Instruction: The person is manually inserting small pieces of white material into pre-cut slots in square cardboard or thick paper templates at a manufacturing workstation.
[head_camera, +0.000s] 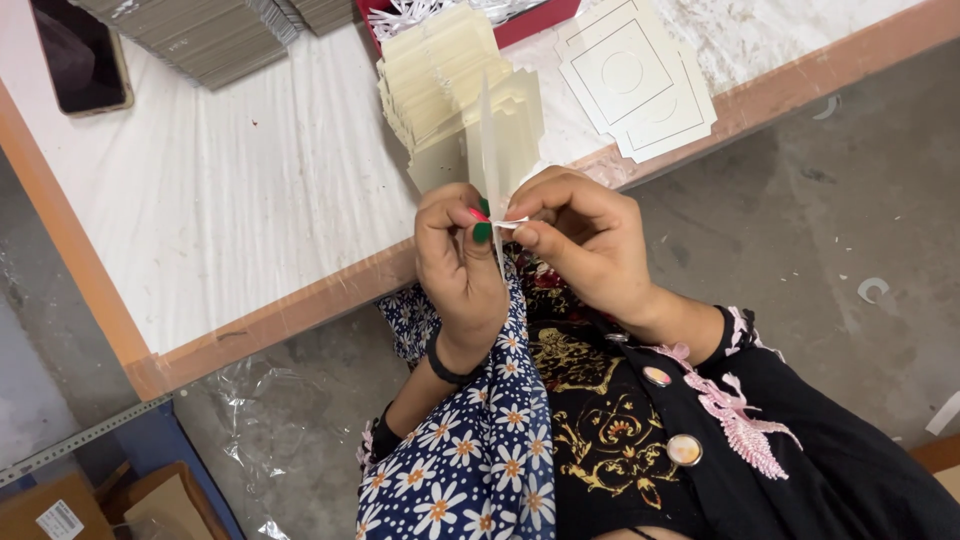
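The left hand (458, 258) and the right hand (585, 243) are close together, just over the edge of the white tabletop (230, 190). Between them stands a thin cream card sheet (490, 150), seen from its edge, so it looks like a tall thin strip. Both hands pinch it low down. The left hand's grip is shut tight, with the thumb and fingers pressed on the sheet. Its nails are painted pink and green. The right hand's grip is shut too, and its thumb and first finger pinch a small white paper bit (512, 222) that sticks out of the sheet.

Behind the hands, on the tabletop, lies a fanned pile of cream cards (440, 75). To the right of it lie flat cream sheets with cut squares and a circle (640, 80) in them. A red tray (530, 22) with white paper scraps sits at the far edge. A stack of grey boards (210, 35) is at the top left, and a dark phone (80, 55) lies near the corner.

The tabletop has an orange wooden rim (290, 315). Small white scraps (872, 290) lie on the grey floor (820, 230) on the right. A black band (450, 368) is on the left wrist.
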